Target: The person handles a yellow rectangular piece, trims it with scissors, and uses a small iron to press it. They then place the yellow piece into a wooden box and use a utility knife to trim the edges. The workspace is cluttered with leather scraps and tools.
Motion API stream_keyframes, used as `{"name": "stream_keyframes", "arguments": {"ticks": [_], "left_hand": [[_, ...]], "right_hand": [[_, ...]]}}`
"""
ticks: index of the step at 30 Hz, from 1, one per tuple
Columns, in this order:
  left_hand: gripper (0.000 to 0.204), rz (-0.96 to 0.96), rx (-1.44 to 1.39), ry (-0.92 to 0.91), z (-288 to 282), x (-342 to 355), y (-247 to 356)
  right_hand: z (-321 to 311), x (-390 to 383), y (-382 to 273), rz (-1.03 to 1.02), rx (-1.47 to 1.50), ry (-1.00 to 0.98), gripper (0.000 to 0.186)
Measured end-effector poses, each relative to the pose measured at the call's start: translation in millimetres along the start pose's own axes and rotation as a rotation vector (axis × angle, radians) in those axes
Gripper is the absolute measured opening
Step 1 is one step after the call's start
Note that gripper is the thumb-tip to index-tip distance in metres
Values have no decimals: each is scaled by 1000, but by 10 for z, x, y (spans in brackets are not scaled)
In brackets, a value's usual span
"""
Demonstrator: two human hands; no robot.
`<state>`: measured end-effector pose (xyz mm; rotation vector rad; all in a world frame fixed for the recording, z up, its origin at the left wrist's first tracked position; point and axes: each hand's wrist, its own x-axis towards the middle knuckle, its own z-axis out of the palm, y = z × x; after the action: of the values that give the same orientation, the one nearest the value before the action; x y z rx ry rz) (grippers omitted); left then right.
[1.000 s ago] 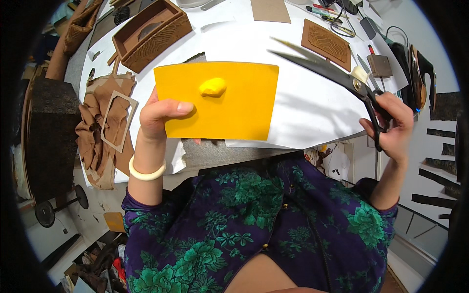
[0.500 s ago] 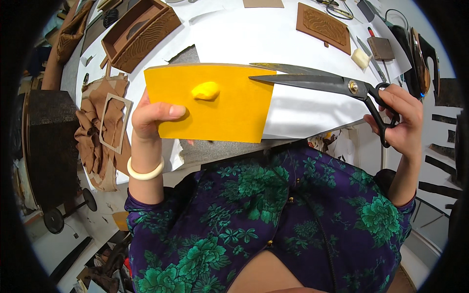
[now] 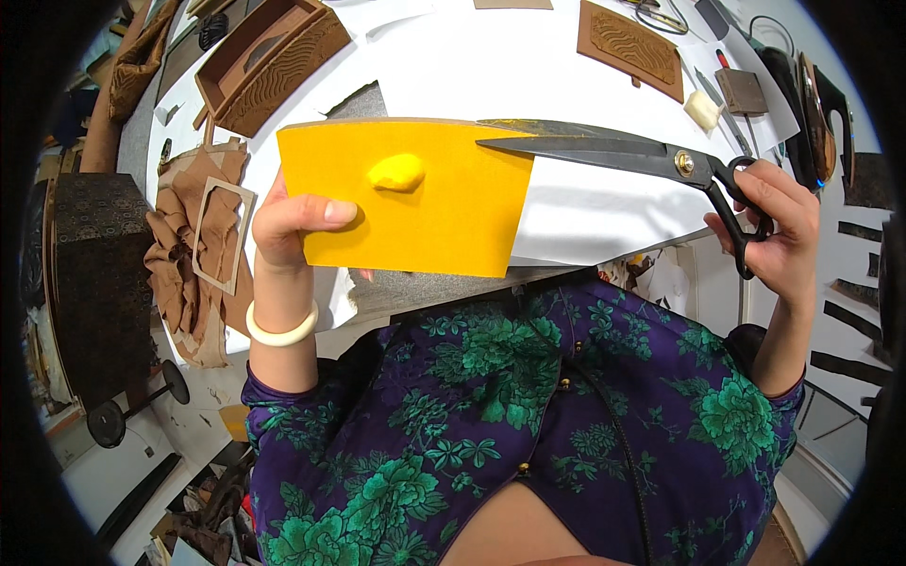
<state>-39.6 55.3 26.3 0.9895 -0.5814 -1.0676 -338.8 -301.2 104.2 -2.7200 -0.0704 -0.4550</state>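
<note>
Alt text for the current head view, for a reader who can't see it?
A person's left hand holds up a yellow panel bearing a bright yellow lump, while the right hand holds black scissors whose blades overlap its top right corner. Beyond, on a white-covered table, are an open brown box, a carved brown panel and a cream-coloured block.

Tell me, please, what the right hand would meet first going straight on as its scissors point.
Likely the yellow panel, whose upper right corner the scissors in the right hand overlap, though depth is unclear.
</note>
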Motion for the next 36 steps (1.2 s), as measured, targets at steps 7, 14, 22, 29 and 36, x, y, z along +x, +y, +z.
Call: {"name": "stream_keyframes", "arguments": {"ticks": [7, 14, 22, 29, 36], "left_hand": [[63, -19, 24, -3, 44, 14, 37], [63, -17, 10, -14, 28, 16, 38], [66, -24, -13, -41, -15, 20, 26], [65, 14, 8, -41, 18, 24, 19], [65, -6, -23, -71, -3, 24, 21]], "right_hand": [[19, -35, 37, -1, -8, 16, 57], [19, -41, 61, -38, -45, 31, 53], [13, 4, -15, -25, -61, 33, 50], [3, 10, -9, -61, -83, 40, 51], [10, 22, -24, -54, -87, 50, 51]]}}
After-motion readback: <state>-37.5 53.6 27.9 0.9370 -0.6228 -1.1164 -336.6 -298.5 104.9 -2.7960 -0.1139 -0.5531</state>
